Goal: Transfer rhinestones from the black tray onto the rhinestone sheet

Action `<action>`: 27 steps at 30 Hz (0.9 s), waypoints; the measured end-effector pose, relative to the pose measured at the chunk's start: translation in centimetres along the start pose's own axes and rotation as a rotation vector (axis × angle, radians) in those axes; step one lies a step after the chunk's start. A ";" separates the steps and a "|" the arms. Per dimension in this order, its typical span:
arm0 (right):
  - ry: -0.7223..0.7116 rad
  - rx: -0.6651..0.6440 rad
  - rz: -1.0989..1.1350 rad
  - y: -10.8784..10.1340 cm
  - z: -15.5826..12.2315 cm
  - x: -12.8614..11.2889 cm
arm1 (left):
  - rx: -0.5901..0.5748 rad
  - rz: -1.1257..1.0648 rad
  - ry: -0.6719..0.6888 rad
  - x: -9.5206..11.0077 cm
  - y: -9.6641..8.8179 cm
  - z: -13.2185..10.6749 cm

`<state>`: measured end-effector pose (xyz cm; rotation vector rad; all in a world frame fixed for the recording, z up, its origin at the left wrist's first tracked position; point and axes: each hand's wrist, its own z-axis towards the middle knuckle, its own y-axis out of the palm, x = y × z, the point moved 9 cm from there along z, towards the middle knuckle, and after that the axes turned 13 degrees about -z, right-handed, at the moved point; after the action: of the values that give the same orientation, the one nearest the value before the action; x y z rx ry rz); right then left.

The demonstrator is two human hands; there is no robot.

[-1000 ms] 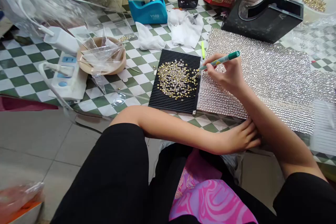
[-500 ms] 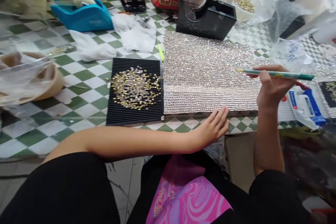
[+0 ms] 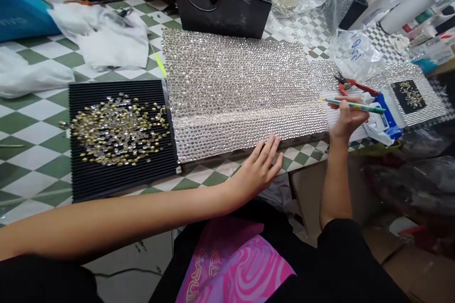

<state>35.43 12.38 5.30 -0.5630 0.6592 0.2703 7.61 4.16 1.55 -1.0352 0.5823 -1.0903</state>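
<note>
- The checked table (image 3: 39, 109) is lying beneath the sheet.
- The glittering sheet (image 3: 234, 75) is stretching out in front of me, stones covering it.
- My left forearm (image 3: 149, 215) is reaching across, in front of the sheet.
- The black tray (image 3: 92, 183) is sitting just beside the sheet's left edge.
- My left hand (image 3: 256, 165) is resting, fingers spread and holding nothing, fingertips at the sheet's front edge; a second ago it was lying under my right arm, so now my arms are no longer crossing.
- My right hand (image 3: 344, 120) is pinching the pen (image 3: 369, 108) at the sheet's right end, forearm rising steeply, pen lying nearly level.
- The pen tip is pointing left over the sheet, having left the tray, so the work is now centring on the sheet; whether it is touching or carrying anything, I cannot tell.
- Loose stones (image 3: 119, 130) are lying on the tray, left of the sheet.
</note>
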 end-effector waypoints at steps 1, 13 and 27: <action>0.007 -0.009 -0.006 0.2 -0.1 0.1 | 0.000 -0.003 0.002 0.0 0.0 0.0; 0.023 -0.072 -0.014 0.7 -0.7 -1.0 | -0.003 0.006 -0.006 -0.1 -0.2 0.0; 0.057 -0.029 0.004 0.2 -0.4 -0.5 | -0.011 -0.017 -0.004 0.0 -0.2 0.1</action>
<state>34.77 12.28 5.21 -0.5995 0.7128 0.2683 7.58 4.21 1.74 -1.0531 0.5773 -1.1005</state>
